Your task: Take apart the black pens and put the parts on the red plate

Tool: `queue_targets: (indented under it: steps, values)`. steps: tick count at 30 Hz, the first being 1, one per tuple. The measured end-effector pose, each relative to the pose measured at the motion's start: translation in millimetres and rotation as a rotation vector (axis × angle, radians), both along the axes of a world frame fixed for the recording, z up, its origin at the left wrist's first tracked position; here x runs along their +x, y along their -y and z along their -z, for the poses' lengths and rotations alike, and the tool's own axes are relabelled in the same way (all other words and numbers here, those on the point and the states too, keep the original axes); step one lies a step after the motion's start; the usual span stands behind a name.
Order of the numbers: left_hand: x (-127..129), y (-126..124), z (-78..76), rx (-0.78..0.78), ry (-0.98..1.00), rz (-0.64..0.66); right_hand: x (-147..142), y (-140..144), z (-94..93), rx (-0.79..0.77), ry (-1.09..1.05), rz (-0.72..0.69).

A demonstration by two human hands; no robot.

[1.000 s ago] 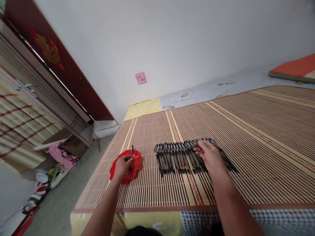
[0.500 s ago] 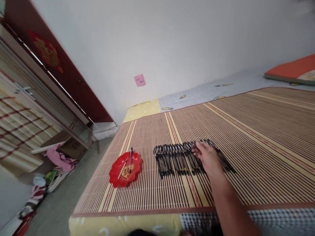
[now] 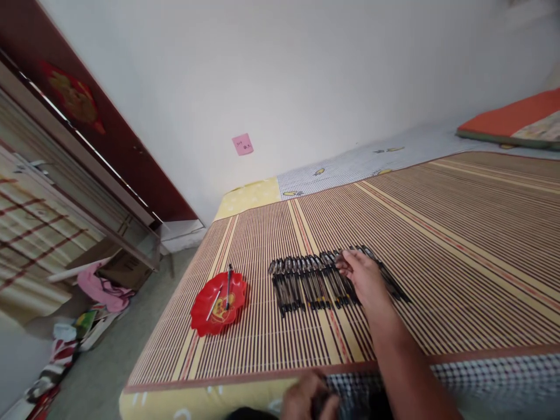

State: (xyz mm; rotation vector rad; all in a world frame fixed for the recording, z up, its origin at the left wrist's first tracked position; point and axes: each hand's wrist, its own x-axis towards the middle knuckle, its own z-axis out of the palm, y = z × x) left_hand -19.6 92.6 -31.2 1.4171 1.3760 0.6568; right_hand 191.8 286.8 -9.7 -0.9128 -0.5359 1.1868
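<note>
Black pens (image 3: 306,280) lie side by side in a long row on the striped mat (image 3: 262,350), caps pointing away from me. Over the right part of the row, my right hand (image 3: 362,274) has its thumb and fingers pinched together at a pen's cap end; the hand and wrist cover part of the pens there. My left hand (image 3: 308,396) shows blurred at the bottom edge by the mat's near border, fingers bent, and whether it holds anything is unclear. To the left, a red scalloped plate (image 3: 240,291) carries a pen (image 3: 228,286) and a thin white stick (image 3: 214,302).
The mat covers a bed with a yellow sheet (image 3: 219,399) along the near side. A white wall (image 3: 306,87) with a pink note (image 3: 242,144) stands behind. An orange folded cloth (image 3: 507,115) lies far right. On the left floor are a cardboard box (image 3: 126,269) and pink cloth (image 3: 98,289).
My left hand has come up into view at the bottom edge. My right hand stays at the row of pens. The whole view has shifted slightly.
</note>
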Motion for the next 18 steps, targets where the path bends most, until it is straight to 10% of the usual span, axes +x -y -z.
queue_targets:
  steps: [8,18]
  values:
    - [-37,-86,-40.5,0.394,-0.380,-0.403,-1,1,5.1,0.026,0.050,-0.009]
    - [-36,-128,-27.2,0.352,-0.494,-0.464,-2,-1,5.2,0.028,0.028,-0.017]
